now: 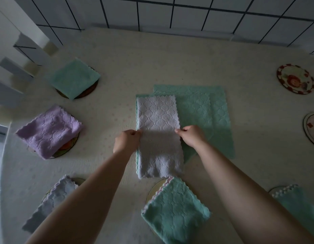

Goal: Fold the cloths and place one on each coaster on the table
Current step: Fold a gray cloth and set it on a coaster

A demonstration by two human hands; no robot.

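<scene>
Left hand (127, 140) and right hand (191, 136) pinch the long pale lilac waffle cloth (158, 124) mid-table; keep side edges matched while folding.

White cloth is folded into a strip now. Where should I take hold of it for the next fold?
Probably the near short edge of the white cloth: pinch its two near corners from the person's side, then carry them over to the far edge. The strip lies flat and lengthwise away from you, on the green cloths.

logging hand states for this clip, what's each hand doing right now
Left hand: fingers pinch the left edge of the pale lilac cloth.
Right hand: fingers pinch the same cloth's right edge.
</scene>
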